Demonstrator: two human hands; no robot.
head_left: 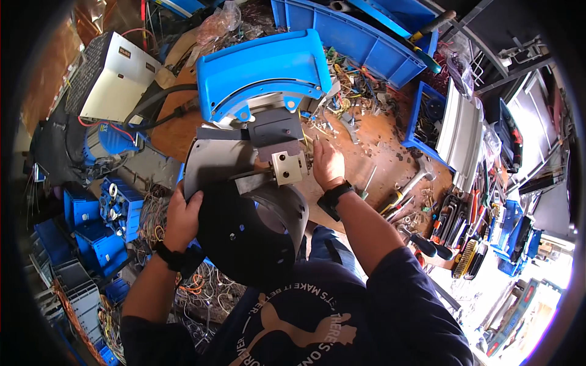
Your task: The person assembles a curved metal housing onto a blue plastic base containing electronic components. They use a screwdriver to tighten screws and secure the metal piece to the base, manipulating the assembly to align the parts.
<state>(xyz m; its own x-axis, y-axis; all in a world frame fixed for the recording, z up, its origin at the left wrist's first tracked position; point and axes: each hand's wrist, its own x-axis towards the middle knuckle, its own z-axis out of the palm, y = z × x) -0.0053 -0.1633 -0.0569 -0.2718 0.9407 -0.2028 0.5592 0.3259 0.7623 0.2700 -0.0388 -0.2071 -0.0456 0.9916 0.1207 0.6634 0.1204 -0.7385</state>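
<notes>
A large machine part with a blue curved cover [262, 67] and grey metal plates stands over the bench in front of me. Its near end is a curved black metal guard [244, 235] with an opening at the right. My left hand [182, 221] grips the guard's left edge, thumb on top. Close by the part's middle sits a beige block [288, 168] with two dark holes, below a dark grey plate [274, 131]. My right hand [328, 163] is at the block's right side, fingers bent toward it; whatever they pinch is too small to make out.
Scraps litter the brown bench [354, 149]. A hammer [409, 186] and a screwdriver [368, 183] lie to the right, with pliers and a brush [467, 259] beyond. Blue crates [360, 46] stand at the back; small blue bins [101, 247] and tangled wires fill the left.
</notes>
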